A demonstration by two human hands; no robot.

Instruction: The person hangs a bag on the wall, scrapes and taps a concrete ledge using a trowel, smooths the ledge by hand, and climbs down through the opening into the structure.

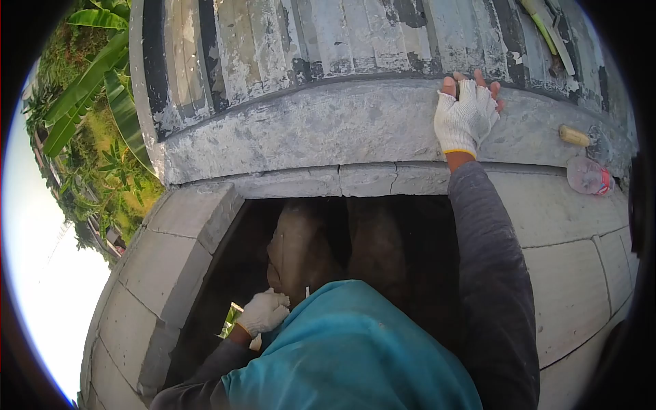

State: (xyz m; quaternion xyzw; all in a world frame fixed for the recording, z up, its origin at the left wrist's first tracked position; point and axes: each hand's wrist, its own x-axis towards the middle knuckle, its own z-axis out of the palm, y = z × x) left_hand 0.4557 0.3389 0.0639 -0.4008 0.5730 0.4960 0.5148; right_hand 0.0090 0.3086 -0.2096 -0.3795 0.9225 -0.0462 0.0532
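Observation:
My right hand (468, 115), in a white knitted glove with bare fingertips, lies with fingers spread on the grey concrete ledge (307, 130). Its fingertips reach the base of the ribbed, paint-flaked sheet (355, 41). Down by my left hip is my left hand (265, 313), also gloved, its fingers curled inward near my trouser leg (301, 249). What those fingers hold, if anything, is hidden. Beside the left wrist shows a shiny green-gold packet (231, 320); whether the hand touches it I cannot tell. A teal shirt (362, 348) covers my front.
I am in a dark gap (427, 253) between pale block walls (171, 253). To the right on the ledge are a clear plastic bottle (589, 175) and a short tan cylinder (574, 135). Green and pale strips (549, 34) lie on the sheet. Large-leaved plants (89, 89) grow beyond the left edge.

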